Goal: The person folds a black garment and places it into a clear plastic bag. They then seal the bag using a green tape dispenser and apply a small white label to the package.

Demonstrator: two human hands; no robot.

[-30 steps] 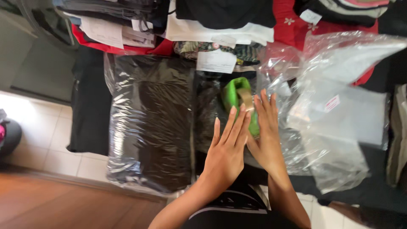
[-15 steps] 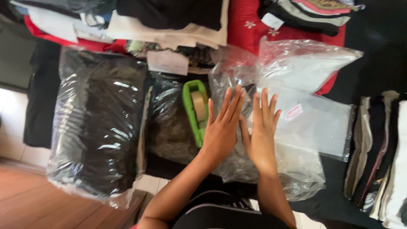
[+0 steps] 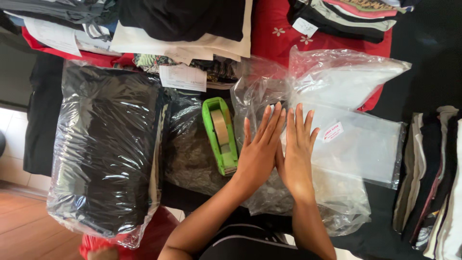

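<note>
Your left hand (image 3: 257, 156) and right hand (image 3: 295, 154) are lying flat, side by side, fingers spread, pressing a clear plastic bag (image 3: 308, 192) near the tabletop's front edge. Green tape dispenser (image 3: 220, 135) is sitting just left; folded clothes (image 3: 183, 19) are lying beyond.

Left hand (image 3: 257, 156), right hand (image 3: 296, 156) flat (side by side) on clear plastic bag (image 3: 337, 192); green tape dispenser (image 3: 220, 135) beside.
</note>
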